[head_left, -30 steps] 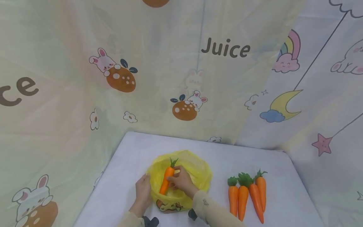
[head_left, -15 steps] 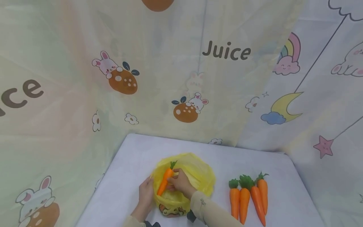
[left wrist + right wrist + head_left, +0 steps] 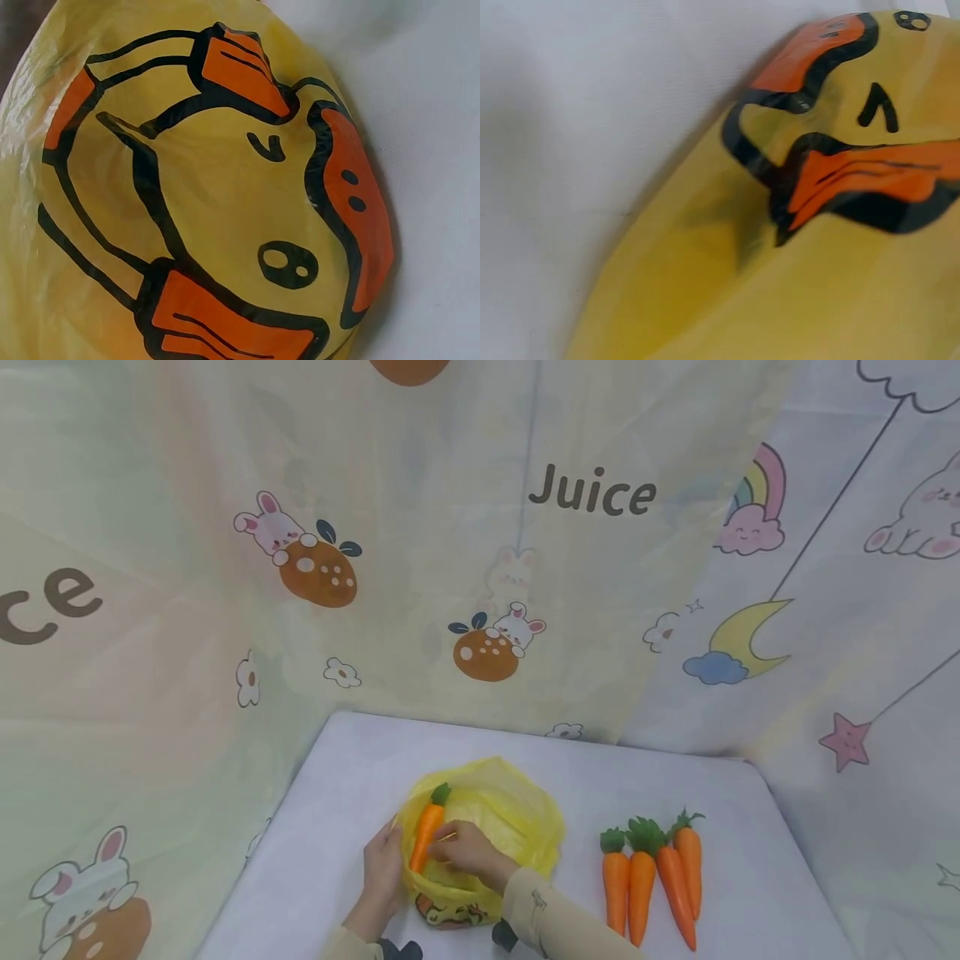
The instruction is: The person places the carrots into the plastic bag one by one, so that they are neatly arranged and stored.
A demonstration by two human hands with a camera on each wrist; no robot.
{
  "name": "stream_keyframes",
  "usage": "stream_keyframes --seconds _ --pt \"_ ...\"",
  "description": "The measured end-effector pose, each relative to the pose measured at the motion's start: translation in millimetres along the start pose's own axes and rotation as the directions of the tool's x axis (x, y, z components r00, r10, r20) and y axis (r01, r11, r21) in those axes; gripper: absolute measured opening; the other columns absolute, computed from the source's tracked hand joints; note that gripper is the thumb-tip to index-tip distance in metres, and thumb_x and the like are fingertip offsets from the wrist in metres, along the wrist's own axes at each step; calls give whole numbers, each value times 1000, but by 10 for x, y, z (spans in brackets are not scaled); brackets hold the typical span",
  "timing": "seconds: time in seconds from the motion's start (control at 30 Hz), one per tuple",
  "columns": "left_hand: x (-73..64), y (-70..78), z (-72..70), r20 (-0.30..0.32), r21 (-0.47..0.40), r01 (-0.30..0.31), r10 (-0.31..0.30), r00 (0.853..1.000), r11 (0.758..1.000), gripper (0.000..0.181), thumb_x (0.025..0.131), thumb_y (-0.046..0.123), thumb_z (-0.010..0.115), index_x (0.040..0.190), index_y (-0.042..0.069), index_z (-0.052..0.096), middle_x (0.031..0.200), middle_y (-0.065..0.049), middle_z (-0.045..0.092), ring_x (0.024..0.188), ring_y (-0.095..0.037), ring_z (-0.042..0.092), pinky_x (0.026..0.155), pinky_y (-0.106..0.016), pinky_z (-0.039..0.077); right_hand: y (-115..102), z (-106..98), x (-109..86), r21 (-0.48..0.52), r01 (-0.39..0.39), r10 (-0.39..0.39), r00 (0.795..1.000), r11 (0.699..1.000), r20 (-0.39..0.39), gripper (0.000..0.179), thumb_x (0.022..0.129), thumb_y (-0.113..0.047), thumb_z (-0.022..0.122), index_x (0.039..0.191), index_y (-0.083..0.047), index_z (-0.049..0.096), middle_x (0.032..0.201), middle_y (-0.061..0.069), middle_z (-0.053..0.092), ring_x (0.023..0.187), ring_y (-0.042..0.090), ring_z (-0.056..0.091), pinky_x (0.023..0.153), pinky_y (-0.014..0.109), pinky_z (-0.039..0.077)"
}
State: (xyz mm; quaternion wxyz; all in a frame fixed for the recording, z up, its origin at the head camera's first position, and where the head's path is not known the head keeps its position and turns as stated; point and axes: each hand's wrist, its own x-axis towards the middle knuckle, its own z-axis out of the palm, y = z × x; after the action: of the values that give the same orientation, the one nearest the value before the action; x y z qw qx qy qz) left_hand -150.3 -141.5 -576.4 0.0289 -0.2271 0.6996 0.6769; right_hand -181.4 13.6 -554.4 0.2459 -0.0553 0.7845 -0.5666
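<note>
A yellow plastic bag [image 3: 525, 818] with a cartoon animal print stands with its mouth spread wide in the head view. My left hand [image 3: 382, 868] grips the bag's left rim. An orange carrot [image 3: 426, 837] with a green top leans upright against the inside of that rim. My right hand [image 3: 468, 852] reaches into the mouth, loosely bent fingers right at the carrot's lower right side, not wrapped round it. Both wrist views show mostly the bag's printed outside [image 3: 217, 180], and in the right one its yellow side [image 3: 705, 270]; neither shows a hand.
Several carrots [image 3: 641, 893] lie side by side to the right of the bag on the white tabletop [image 3: 360, 760]. Printed cloth walls [image 3: 420, 610] enclose the table at the back and sides.
The carrot has shifted left against the bag's rim. My right hand, which was pinching it, has slid lower along it and loosened. The left hand keeps its grip on the rim.
</note>
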Motion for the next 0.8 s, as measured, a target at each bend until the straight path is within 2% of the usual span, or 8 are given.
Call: stream_keyframes --seconds 0.17,0.33,0.4,0.47,0.53,0.6,0.73,0.8 --pt "-13 -3 23 5 -5 -16 16 1000 1000 54 111 28 31 153 -6 33 155 -26 39 139 -44 41 112 -58 39 -14 -57 -59 -122 23 -21 1000 992 12 28 92 -19 73 112 1 70 105 7 72 96 24 66 87 47 58" --pt "-16 16 25 20 -30 -22 22 1000 999 56 111 29 31 155 -5 30 158 -25 35 143 -43 36 116 -57 34 -50 -190 -159 -183 59 -58 998 981 11 33 94 -25 72 118 -2 70 111 4 72 107 26 66 94 50 56" --pt "-14 25 18 27 -36 -22 23 999 999 56 111 29 30 156 -5 28 159 -24 34 144 -42 33 117 -57 32 -93 -263 -213 -244 87 -90 996 966 -2 38 96 -30 70 124 -5 67 117 3 70 112 27 64 96 51 55" --pt "-5 31 7 17 -46 -26 27 999 999 55 111 28 31 155 -6 29 159 -25 33 145 -42 32 119 -57 29 -153 -339 -277 -353 138 -155 988 925 -22 44 97 -35 68 131 -8 64 125 4 68 118 27 62 99 50 54" --pt "9 36 -5 1 -44 -25 25 1000 999 55 111 27 31 155 -7 29 159 -25 33 146 -42 31 120 -57 27 -230 -421 -356 -502 197 -247 968 842 -35 48 98 -38 66 137 -10 60 132 4 65 122 27 60 102 49 52" --pt "21 40 -16 -10 -41 -23 23 1000 999 55 111 27 31 155 -7 29 159 -26 33 146 -43 30 120 -57 26 -316 -511 -442 -655 247 -354 935 714 -34 53 98 -40 66 142 -11 57 137 4 62 127 26 58 106 47 50" --pt "34 35 -25 -6 -38 -10 10 1000 999 56 111 28 31 155 -7 27 158 -26 32 145 -43 31 119 -57 27 -435 -742 -585 -851 285 -555 832 441 -9 61 95 -41 70 145 -9 53 143 7 58 132 27 53 114 45 42" --pt "30 32 -21 -5 -40 -2 2 1000 999 57 111 29 30 156 -6 27 158 -26 32 145 -43 32 119 -58 28 -466 -881 -644 -905 254 -622 783 341 -14 68 92 -42 74 146 -7 51 145 9 56 136 29 49 117 46 37"
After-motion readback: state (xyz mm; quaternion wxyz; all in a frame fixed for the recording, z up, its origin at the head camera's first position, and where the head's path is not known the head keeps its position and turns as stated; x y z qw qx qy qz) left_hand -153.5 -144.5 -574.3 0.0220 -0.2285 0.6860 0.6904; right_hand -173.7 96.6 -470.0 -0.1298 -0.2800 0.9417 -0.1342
